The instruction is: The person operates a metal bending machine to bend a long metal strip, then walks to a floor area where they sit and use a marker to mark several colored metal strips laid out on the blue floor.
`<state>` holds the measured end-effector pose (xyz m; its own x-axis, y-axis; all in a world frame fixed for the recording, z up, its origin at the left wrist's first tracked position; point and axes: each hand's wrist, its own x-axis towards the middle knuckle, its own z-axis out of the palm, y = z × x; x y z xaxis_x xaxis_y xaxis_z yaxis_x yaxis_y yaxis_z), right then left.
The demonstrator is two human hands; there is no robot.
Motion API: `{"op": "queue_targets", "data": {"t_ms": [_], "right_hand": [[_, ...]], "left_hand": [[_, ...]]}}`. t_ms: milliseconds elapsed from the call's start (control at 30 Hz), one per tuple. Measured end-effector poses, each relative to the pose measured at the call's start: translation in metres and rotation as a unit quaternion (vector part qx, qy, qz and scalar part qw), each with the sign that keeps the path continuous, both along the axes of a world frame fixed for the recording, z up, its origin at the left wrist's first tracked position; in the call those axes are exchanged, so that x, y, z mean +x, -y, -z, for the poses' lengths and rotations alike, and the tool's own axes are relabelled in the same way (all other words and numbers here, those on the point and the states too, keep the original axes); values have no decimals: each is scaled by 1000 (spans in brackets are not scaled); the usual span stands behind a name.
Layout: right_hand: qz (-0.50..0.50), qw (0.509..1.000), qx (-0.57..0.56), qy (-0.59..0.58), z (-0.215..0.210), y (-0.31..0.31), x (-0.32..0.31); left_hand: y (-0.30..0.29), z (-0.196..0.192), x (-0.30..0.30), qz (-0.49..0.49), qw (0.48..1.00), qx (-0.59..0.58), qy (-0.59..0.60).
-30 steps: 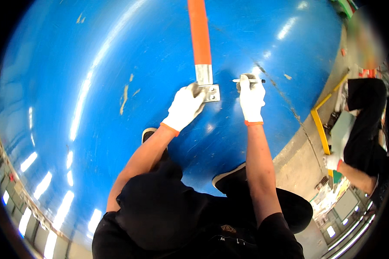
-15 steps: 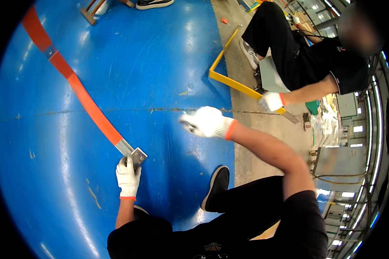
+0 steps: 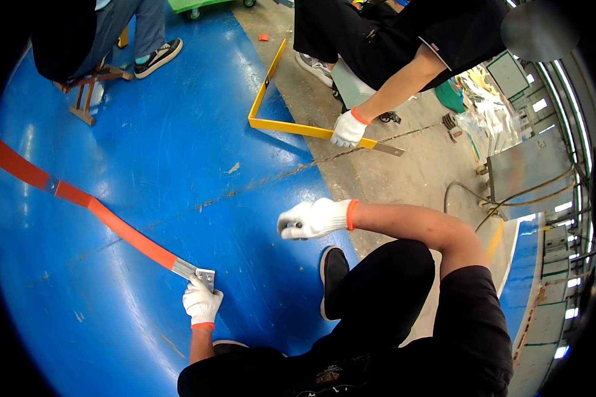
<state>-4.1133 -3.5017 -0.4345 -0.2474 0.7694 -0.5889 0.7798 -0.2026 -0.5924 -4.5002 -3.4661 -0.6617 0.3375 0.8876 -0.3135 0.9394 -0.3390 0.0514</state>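
Strip (image 3: 132, 237) runs from far left toward near centre; end plate (image 3: 207, 278) at its near right end; left hand (image 3: 202, 306) on that plate, just to its near side; right hand (image 3: 314, 220) farther and to the right, above floor (image 3: 146, 119), small item (image 3: 298, 225) in it, mostly hidden; wearer's shoe (image 3: 334, 281) near side of right hand; floor seam (image 3: 271, 178) beyond both hands, passing under strip; bar (image 3: 298, 127) beyond right hand, co-worker's hand (image 3: 347, 129) on its right part; stool (image 3: 86, 96) far left; cart (image 3: 208, 5) farther, right of stool; cabinet (image 3: 530, 182) far right.
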Motion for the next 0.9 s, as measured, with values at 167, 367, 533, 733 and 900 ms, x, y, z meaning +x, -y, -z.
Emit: {"op": "queue_targets", "data": {"t_ms": [167, 367, 533, 733, 900], "right_hand": [[67, 988, -117, -77, 22, -5, -7], [167, 937, -157, -263, 48, -1, -35], [347, 820, -80, -448, 52, -12, -50], [457, 725, 42, -514, 77, 36, 45], [607, 606, 160, -488, 129, 163, 115]], "left_hand": [[-4, -32, 6, -158, 960, -190, 132], [-19, -134, 48, 18, 940, -238, 242], [-46, -215, 128, 150, 950, -185, 204], [-102, -226, 210, 343, 901, -167, 206], [-177, -163, 309, 137, 962, -105, 212]]}}
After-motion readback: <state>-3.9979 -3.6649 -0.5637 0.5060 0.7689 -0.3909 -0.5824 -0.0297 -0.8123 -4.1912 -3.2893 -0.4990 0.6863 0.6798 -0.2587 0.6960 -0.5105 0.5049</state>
